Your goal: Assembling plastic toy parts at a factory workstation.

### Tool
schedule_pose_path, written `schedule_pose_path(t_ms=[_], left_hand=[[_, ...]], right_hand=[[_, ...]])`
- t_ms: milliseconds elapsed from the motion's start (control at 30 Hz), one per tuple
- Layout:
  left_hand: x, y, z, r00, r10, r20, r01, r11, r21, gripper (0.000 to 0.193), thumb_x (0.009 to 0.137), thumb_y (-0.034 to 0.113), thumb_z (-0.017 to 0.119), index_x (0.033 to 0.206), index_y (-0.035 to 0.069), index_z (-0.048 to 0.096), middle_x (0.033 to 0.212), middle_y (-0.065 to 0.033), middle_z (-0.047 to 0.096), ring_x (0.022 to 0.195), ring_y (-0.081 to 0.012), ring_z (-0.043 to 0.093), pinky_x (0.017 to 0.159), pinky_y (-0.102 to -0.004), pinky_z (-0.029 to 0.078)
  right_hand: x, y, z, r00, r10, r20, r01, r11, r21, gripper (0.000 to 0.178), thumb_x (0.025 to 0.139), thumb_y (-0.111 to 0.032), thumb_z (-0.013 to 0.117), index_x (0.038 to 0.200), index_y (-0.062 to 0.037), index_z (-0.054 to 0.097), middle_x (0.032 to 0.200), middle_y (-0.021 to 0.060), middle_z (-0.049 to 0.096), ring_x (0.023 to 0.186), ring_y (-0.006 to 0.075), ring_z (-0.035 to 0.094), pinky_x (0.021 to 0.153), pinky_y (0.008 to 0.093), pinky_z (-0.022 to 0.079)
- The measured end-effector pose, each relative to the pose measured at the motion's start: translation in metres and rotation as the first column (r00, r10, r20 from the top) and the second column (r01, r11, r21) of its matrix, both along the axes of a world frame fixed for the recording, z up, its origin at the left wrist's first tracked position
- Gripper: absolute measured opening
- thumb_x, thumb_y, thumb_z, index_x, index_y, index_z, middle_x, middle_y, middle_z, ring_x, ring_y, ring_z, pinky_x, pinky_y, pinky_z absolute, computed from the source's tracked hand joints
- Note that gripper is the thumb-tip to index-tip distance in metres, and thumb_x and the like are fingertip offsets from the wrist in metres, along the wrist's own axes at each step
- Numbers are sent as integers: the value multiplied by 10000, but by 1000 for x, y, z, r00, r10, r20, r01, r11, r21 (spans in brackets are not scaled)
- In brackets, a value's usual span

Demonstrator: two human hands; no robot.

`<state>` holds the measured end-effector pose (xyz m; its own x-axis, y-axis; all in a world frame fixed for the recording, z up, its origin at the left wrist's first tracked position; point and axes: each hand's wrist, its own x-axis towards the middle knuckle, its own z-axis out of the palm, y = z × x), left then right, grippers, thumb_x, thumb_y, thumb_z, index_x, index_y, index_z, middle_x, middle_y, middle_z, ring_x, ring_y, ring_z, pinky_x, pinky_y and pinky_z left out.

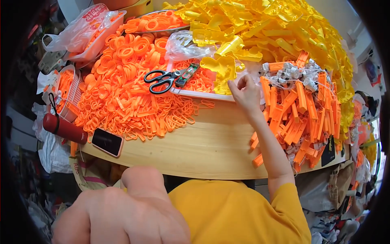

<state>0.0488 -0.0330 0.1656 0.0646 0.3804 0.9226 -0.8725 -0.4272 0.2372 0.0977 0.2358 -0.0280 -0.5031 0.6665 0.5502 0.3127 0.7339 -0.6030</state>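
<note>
My right hand point(247, 95) reaches over the front rim of a white tray point(203, 95). Its fingers are curled, with the thumb against the edge of a yellow molded plastic part point(222, 73). Close to the camera at the lower left, my left hand point(122, 213) looms large. Its fingertips run past the picture's lower edge, so I cannot see whether it holds anything. Black-handled scissors point(164, 80) lie across the tray's left side, beside a small green circuit-board-like piece point(187, 75). Small orange parts point(203, 80) lie inside the tray.
Orange plastic parts point(122, 89) heap on the left; yellow parts point(280, 24) pile at the back. Orange pieces with white fittings point(302, 105) stack on the right. A phone point(107, 142) and red flask point(65, 128) sit at the wooden table's point(195, 142) left edge.
</note>
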Motion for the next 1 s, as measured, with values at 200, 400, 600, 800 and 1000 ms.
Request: schedule_pose_path(t_ms=[200,400,600,800,1000], left_hand=[[6,-2,-4,997,4,75,-2,999,-32,260,982,128,493,745,25,525,614,-90,499,508,-205,491,652,-409,574],[-7,-16,-16,985,-174,-20,175,983,62,236,974,111,517,757,19,534,633,-92,513,515,-216,500,678,-436,579],[12,-10,-10,993,22,119,-21,1000,-10,219,958,89,537,751,18,531,621,-83,507,520,-214,508,683,-429,582],[11,-13,-9,994,-107,-5,107,994,-37,217,956,90,538,747,31,532,616,-68,510,522,-200,518,683,-398,583],[28,-15,-28,952,271,141,-283,957,69,297,982,123,513,710,32,436,560,-76,522,435,-153,473,446,-420,535]], right_hand=[[-9,11,-14,994,56,-90,-53,998,32,323,805,-151,696,650,-16,447,528,58,470,480,136,447,473,304,379],[20,-12,-4,953,67,-295,-71,997,-4,307,806,-30,668,644,-37,408,538,-11,402,499,72,376,459,255,312],[85,-78,-14,937,274,-217,-277,961,21,310,789,34,665,643,-50,405,545,5,396,471,85,373,444,256,293],[122,-126,-58,936,342,-86,-350,928,-128,297,770,25,671,622,-44,423,550,64,447,450,158,450,428,290,336],[116,-139,-71,927,365,83,-352,925,-140,184,742,-37,656,684,-52,482,608,102,518,532,282,558,484,377,438]])
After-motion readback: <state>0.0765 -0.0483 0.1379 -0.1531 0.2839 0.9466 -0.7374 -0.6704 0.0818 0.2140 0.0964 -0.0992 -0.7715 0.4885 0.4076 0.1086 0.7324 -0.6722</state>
